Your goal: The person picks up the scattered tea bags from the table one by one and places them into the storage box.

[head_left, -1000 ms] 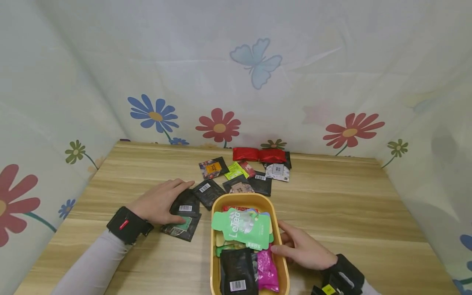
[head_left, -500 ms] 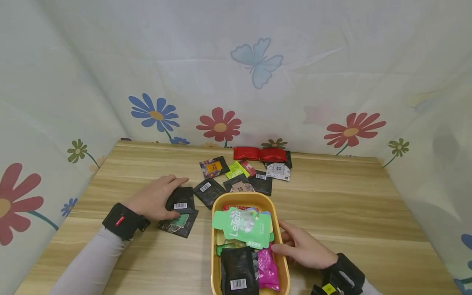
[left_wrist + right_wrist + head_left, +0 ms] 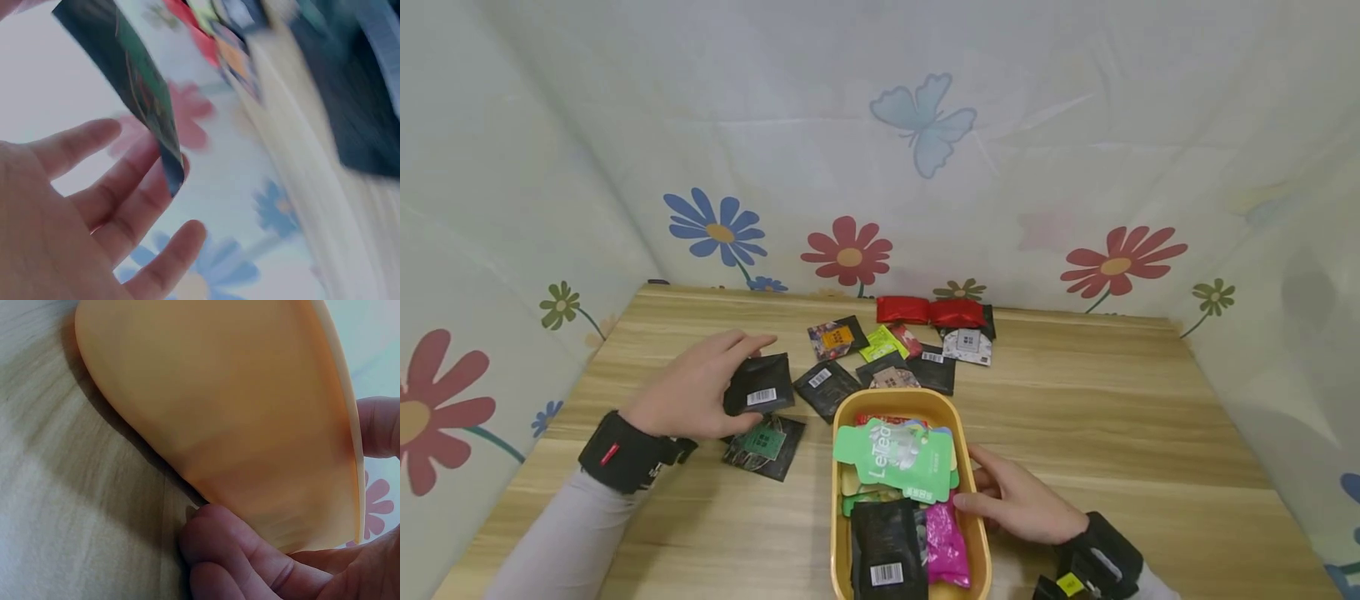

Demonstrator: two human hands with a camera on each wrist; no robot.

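Note:
My left hand point(image 3: 688, 390) pinches a black sachet with a barcode label point(image 3: 756, 385) by its left side, tilted up off the table. In the left wrist view the sachet point(image 3: 128, 78) is seen nearly edge-on beside spread fingers. Just below it lies a black sachet with a green label point(image 3: 766, 446). On the right, my right hand point(image 3: 1026, 507) grips a yellow plastic bin point(image 3: 837, 525), thumb over the rim and fingers against the outer wall point(image 3: 212, 381). Inside the bin are a green LeTea packet point(image 3: 898, 460), a black packet point(image 3: 887, 546) and a magenta packet point(image 3: 946, 542).
Beyond the bin lie several sachets: a plain black one point(image 3: 827, 387), one with an orange label point(image 3: 837, 337), a lime-green one point(image 3: 882, 343) and a white-patterned one point(image 3: 967, 345). Two red packets point(image 3: 902, 309) sit at the table's back edge, before a flowered cloth point(image 3: 1037, 150).
My left hand has moved left and slightly away, lifting the black sachet off the green-labelled one, which now shows more. The right hand stays on the bin.

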